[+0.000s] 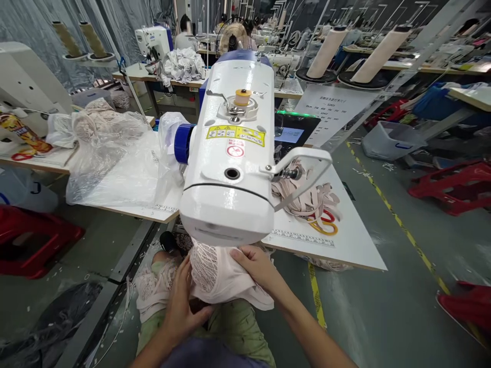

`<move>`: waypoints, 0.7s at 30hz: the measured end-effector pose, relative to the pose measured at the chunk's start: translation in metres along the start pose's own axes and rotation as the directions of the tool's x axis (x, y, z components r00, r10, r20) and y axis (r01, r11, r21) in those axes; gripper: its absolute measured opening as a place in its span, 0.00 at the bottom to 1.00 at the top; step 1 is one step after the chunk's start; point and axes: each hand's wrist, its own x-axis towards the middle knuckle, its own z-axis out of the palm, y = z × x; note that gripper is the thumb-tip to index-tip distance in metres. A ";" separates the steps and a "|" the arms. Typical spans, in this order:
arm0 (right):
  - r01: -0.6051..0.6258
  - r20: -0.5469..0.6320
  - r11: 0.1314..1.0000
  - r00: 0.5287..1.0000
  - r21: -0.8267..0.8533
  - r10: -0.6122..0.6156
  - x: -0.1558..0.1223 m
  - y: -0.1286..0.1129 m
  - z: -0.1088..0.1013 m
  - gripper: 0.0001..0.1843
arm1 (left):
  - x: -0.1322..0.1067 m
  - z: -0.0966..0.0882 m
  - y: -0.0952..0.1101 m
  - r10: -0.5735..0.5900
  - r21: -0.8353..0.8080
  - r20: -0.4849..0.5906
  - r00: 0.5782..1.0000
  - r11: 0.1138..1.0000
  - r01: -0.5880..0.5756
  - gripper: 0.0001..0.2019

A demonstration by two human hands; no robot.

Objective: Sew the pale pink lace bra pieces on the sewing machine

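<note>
Where machine [230,204] overhangs, lace garment [224,276], partly hidden

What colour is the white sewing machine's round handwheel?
The round handwheel is blue, clearest in the head view.

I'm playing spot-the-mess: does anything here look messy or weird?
Yes. Scraps litter the floor, probably dropped and not swept up. A bright packet, perhaps snacks, lies on the left table, an odd spot for food. The bra shows no obvious damage.

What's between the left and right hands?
A pale lace garment, seen in the head view. The left hand is against its side; the right hand has its thumb on top of it.
</note>
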 end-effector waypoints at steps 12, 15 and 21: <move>0.083 -0.020 0.952 0.995 -0.294 -0.093 -0.037 0.011 -0.026 0.28 | -0.008 -0.017 -0.065 -0.039 0.270 -0.007 0.999 0.962 0.039 0.36; -0.012 -0.124 0.887 0.991 -0.461 -0.051 -0.066 0.030 -0.068 0.27 | 0.006 -0.030 -0.039 0.174 0.499 -0.095 0.980 0.860 -0.104 0.34; -0.355 -0.330 0.493 0.933 -0.794 0.142 -0.099 0.082 -0.126 0.21 | 0.014 0.040 -0.008 0.173 0.429 0.292 0.941 0.856 -0.290 0.37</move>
